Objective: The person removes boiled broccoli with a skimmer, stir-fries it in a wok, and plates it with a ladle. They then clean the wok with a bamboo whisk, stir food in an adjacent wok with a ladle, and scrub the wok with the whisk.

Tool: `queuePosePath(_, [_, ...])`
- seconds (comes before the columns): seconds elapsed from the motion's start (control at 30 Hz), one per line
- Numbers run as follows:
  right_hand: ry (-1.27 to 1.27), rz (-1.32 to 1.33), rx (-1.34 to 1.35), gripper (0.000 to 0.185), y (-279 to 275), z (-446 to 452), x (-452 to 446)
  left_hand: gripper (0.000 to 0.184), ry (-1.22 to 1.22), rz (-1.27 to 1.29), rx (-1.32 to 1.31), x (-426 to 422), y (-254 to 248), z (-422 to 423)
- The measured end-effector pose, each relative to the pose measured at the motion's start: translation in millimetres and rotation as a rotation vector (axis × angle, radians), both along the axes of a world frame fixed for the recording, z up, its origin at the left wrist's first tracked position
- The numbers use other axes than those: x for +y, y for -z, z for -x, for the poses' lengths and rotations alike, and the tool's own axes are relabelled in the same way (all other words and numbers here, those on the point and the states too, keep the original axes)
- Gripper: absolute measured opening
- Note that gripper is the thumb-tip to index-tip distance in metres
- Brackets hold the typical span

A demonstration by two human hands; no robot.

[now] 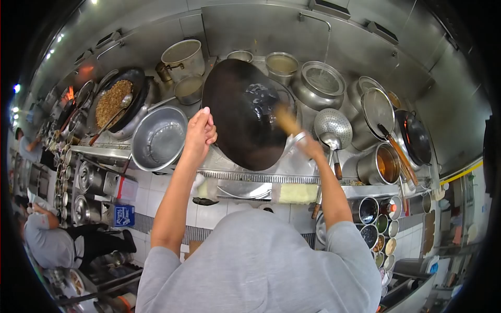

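A large black wok (235, 120) is tilted up over the stove in front of me, with wet, shiny patches on its right part. My left hand (200, 130) is closed at the wok's left edge and grips it. At the lower right of the wok, my right hand (309, 146) is closed around a light brown brush (287, 120), blurred by motion. The brush head is over the wok's wet surface. Just right of that hand lies a perforated ladle (333, 128).
A metal basin (159, 138) stands left of the wok, beside another wok of brown food (112, 104). Pots (282, 65) line the back; a tap (327, 39) runs at back right. A strainer (378, 109) and a pot of orange liquid (383, 164) stand right. Co-workers (52, 235) are at far left.
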State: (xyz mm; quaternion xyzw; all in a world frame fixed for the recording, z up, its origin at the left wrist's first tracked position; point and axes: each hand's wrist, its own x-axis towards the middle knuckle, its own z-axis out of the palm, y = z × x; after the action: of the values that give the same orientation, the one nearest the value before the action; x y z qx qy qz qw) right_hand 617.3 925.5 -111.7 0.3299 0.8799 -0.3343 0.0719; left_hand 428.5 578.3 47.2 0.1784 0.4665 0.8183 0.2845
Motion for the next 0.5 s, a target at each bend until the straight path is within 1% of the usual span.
queuePosePath(0.03, [0.281,-0.115,0.013,0.083,-4.0,2.8,11.3,0.035,-0.006,0.001,0.003,-2.5,2.9,-1.5])
queuePosePath(0.07, [0.498,-0.228,0.11,0.081,20.5,10.5,31.1,0.035,-0.064,0.026,-0.002,-5.4,9.1,-2.5])
queuePosePath(0.1, [0.579,-0.347,0.341,0.069,93.6,15.9,86.0,0.035,-0.123,0.056,-0.006,-9.9,16.8,-2.7])
queuePosePath(0.13, [0.685,0.466,0.481,0.057,30.4,-2.4,58.0,0.035,-0.137,0.006,-0.081,-13.5,27.0,-2.3])
queuePosePath(0.17, [0.615,0.673,0.531,0.046,27.4,-24.0,53.6,0.036,-0.174,-0.036,-0.133,-15.1,39.7,-2.7])
queuePosePath(0.2, [0.609,0.75,0.658,0.044,58.3,-38.5,52.2,0.036,-0.174,-0.11,-0.201,-16.9,61.9,1.2])
queuePosePath(0.23, [0.535,0.707,0.565,0.043,65.4,-53.7,40.4,0.036,-0.164,-0.197,-0.233,-13.2,79.3,2.1])
queuePosePath(0.27, [0.499,0.72,0.444,0.046,83.9,-62.3,30.4,0.033,-0.191,-0.182,-0.209,-11.8,96.8,-1.1])
queuePosePath(0.3, [0.56,0.779,0.338,0.049,90.5,-69.1,9.5,0.032,-0.227,-0.204,-0.238,-9.2,117.0,-4.2])
queuePosePath(0.33, [0.52,0.67,0.309,0.054,135.0,-73.1,12.7,0.031,-0.237,-0.249,-0.23,1.1,132.0,-10.5])
queuePosePath(0.37, [0.542,0.565,0.27,0.059,125.2,-75.7,-15.5,0.029,-0.235,-0.285,-0.186,13.5,150.9,-16.6])
queuePosePath(0.4, [0.492,0.538,0.264,0.065,158.2,-84.5,-8.9,0.029,-0.173,-0.253,-0.244,21.8,167.7,-18.7])
queuePosePath(0.43, [0.29,0.326,0.324,0.07,238.3,-94.4,25.7,0.029,-0.145,-0.257,-0.332,31.3,182.7,-21.3])
queuePosePath(0.47, [0.194,0.128,0.313,0.075,217.6,-100.8,4.4,0.029,-0.091,-0.249,-0.338,37.4,198.0,-21.9])
queuePosePath(0.5, [0.175,0.059,0.0,0.075,167.7,-101.3,-17.3,0.03,-0.034,-0.242,-0.346,42.0,209.4,-21.5])
